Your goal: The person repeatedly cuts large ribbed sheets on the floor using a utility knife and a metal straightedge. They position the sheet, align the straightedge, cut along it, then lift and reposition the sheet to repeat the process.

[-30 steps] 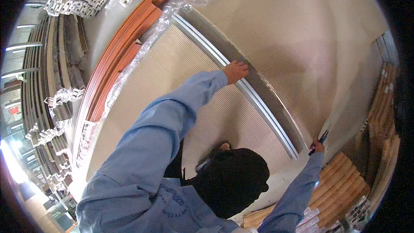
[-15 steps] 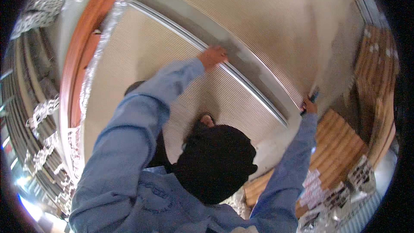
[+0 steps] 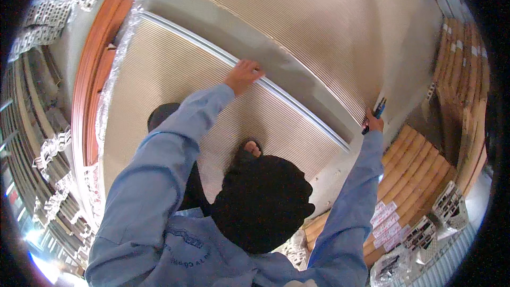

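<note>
Metal rail (image 3: pixel 300 108) is laid 10-to-4 o'clock along the corrugated sheet's (image 3: pixel 287 138) edge, mid-length covered by left hand (image 3: pixel 244 76); pinch can't be told. Blue-black hand tool (image 3: pixel 379 107) is clenched in right hand (image 3: pixel 374 122), rail's nearer end at its 7 o'clock.

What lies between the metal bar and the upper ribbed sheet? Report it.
In the head view, a strip of grey floor lies between the metal bar and the upper ribbed sheet.

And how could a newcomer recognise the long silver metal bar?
Find the large ribbed beige sheet beneath the bare-toed foot. Along its far edge, under the left hand, lies the bar. Unlike the matte sheet, it is narrow, silvery and shiny.
</note>
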Motion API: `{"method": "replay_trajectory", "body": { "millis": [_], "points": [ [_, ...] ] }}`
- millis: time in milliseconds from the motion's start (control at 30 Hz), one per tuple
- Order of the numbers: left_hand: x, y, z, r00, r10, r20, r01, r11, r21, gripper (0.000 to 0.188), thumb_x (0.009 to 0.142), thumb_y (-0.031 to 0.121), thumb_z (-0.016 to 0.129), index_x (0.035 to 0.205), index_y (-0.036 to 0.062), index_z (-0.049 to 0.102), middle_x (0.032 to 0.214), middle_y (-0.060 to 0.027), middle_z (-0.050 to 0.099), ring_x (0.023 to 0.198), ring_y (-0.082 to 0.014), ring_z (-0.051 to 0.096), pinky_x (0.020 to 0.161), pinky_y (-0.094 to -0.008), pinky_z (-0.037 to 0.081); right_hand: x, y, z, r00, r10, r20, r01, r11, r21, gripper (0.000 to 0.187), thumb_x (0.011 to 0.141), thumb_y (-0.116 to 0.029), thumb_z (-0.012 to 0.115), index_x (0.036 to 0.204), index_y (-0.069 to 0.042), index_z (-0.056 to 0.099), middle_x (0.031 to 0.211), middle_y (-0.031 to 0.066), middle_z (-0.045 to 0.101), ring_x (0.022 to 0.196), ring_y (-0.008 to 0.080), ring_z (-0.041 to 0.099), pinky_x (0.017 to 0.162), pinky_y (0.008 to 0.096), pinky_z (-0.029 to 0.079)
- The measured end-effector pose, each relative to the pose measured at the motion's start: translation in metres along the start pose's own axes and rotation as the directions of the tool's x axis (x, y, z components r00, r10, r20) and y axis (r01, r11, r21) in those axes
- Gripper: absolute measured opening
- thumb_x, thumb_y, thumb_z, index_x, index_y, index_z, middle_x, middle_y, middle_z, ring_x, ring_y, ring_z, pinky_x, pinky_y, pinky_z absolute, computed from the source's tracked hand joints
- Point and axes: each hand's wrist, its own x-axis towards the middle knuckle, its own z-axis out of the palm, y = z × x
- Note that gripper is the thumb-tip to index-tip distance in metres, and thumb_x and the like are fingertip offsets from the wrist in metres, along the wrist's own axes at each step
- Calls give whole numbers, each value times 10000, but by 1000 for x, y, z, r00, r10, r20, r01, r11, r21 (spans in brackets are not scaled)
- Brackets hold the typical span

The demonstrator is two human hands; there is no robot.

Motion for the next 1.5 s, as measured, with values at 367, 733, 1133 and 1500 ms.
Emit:
{"method": "replay_trajectory", "body": {
  "millis": [367,733,1133,1500],
  "points": [
    [-10,5,-10,994,39,101,-38,999,-15,404,730,70,587,1122,172,576,1079,-78,524,1064,-258,487,923,-400,364,20,29,6,987,113,117,-128,984,128,270,786,-227,714,679,-58,533,472,29,454,338,152,401,323,304,337],
    [31,57,-39,879,-452,152,461,721,-517,570,815,417,621,1301,176,445,1319,-125,449,1225,-313,409,1065,-489,252,-54,-44,0,978,50,204,-93,974,207,291,771,-243,737,678,-103,499,481,5,444,347,109,387,323,267,321],
    [122,123,-303,487,-753,443,211,-390,-896,336,874,333,550,1104,87,548,982,-67,617,799,-194,604,653,-323,534,-341,-222,-140,897,-439,-44,439,898,-16,197,785,-175,705,862,-137,529,589,-36,485,443,75,422,374,233,332],
    [-132,238,-530,569,-699,433,254,-351,-901,407,863,281,577,1208,86,486,1130,-57,591,979,-223,602,744,-378,537,-698,-164,-194,941,-297,-162,257,940,-225,202,753,-208,719,777,-104,548,561,-8,509,434,98,483,373,257,377]
  ]
}}
